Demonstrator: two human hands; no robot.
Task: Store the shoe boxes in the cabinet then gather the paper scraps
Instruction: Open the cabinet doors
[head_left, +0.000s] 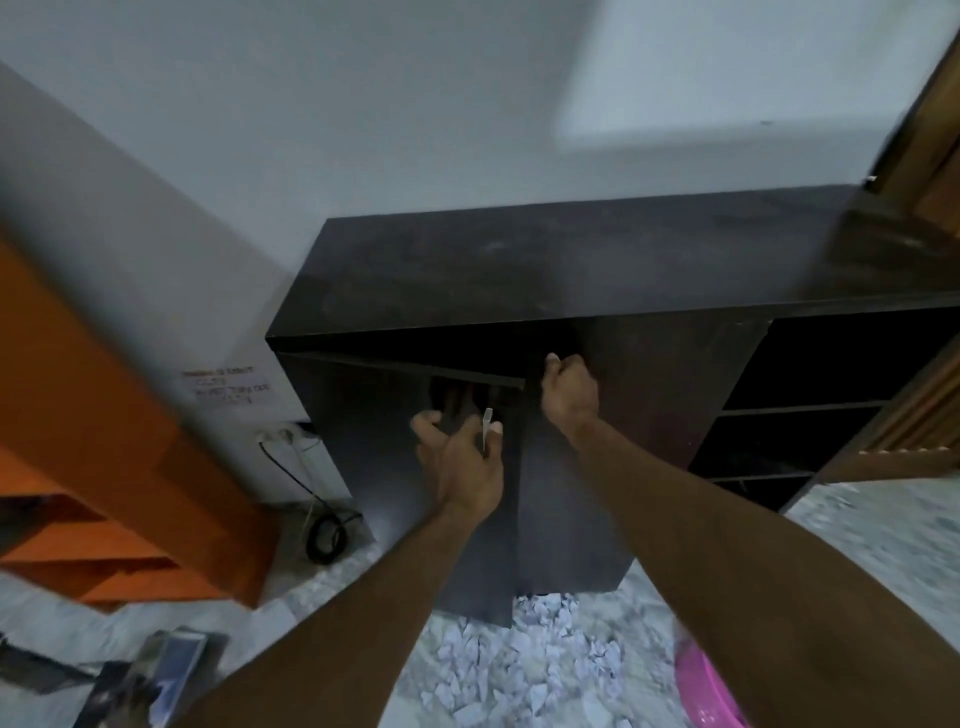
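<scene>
We stood over the dark cabinet (519, 265) set against the pale wall (363, 104). Our left hand (460, 457) curled round the pale handle (487, 428) of the left door (395, 467), which hung slightly ajar. Our right hand (569, 387) gripped what seemed to be the top edge of the right door (639, 415); blur made that uncertain. Paper scraps (524, 660) littered the near floor, with a pink tub (701, 686) just to their right and orange shelving (104, 441) at far left.

Both forearms are bare from the lower edge of the picture up to the wrists, with no sleeve in sight. The left hand (462, 457) and right hand (570, 387) are bare too; the wrists and those fingers that show look unadorned.
</scene>
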